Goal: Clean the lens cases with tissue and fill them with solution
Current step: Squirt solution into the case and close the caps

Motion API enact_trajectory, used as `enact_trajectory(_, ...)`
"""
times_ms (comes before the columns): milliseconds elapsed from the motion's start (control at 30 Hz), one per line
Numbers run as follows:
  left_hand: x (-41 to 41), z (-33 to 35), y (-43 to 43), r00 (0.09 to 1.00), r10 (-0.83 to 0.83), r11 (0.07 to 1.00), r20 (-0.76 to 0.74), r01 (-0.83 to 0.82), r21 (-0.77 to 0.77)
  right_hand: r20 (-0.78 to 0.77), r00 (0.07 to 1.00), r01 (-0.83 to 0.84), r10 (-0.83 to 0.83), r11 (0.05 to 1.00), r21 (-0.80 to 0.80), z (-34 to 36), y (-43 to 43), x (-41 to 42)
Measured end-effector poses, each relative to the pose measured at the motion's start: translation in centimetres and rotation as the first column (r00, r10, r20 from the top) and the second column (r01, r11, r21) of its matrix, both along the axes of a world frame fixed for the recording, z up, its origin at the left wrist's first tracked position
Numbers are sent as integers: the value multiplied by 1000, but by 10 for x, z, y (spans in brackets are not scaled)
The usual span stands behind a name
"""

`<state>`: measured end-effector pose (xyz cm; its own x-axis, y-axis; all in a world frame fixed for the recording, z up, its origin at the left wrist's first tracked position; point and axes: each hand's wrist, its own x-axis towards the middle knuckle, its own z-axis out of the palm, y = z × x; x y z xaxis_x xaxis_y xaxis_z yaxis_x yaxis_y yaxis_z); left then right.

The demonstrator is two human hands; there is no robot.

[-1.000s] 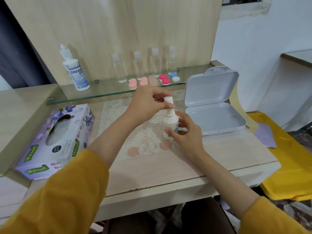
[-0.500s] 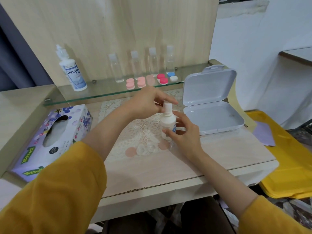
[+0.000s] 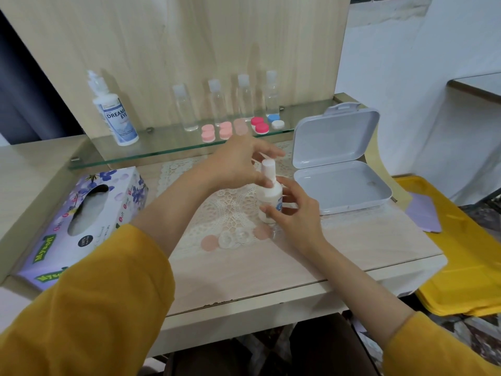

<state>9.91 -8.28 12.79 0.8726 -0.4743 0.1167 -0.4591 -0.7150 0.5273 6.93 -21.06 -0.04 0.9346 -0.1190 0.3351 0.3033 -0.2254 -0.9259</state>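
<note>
A small white solution bottle [image 3: 269, 198] stands upright on the lace mat [image 3: 230, 210]. My right hand [image 3: 296, 214] grips its body from the right. My left hand [image 3: 237, 164] reaches over from the left and pinches the bottle's white cap [image 3: 268, 167], thumb at the neck and fingers stretched behind it. Just in front of the bottle lies an open clear lens case [image 3: 233, 237], with one loose pink lid [image 3: 209, 243] to its left and another pink lid [image 3: 261, 231] to its right. A tissue box [image 3: 81, 221] lies at the left.
The glass shelf [image 3: 162, 150] behind carries a large solution bottle [image 3: 116, 118], several clear bottles [image 3: 217, 104] and closed pink, red and blue-white lens cases [image 3: 260, 125]. An open white plastic box [image 3: 341, 185] sits right of the mat. A yellow tray [image 3: 466, 267] holds a purple cloth [image 3: 424, 215].
My left hand's fingers have uncurled from a closed hold over the cap and now stretch out behind it. The bottle and my right hand stay in place.
</note>
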Motion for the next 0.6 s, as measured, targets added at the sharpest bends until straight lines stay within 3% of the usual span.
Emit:
enact_trajectory(133, 1, -8, -6, 983, 137, 989, 124, -129, -71, 3, 1000, 6, -6, 1000, 5, 0, 0, 0)
enact_trajectory(333, 2, -1, -2, 1000, 18, 998, -26, -19, -53, -1, 1000, -4, 4, 1000, 21, 0, 0, 0)
enact_trajectory(467, 3, -5, -4, 986, 119, 991, 116, -111, -74, 6, 1000, 7, -7, 1000, 6, 0, 0, 0)
enact_trajectory(600, 2, -6, -4, 995, 74, 992, 67, -67, -103, -5, 1000, 1, -1, 1000, 9, 1, 0, 0)
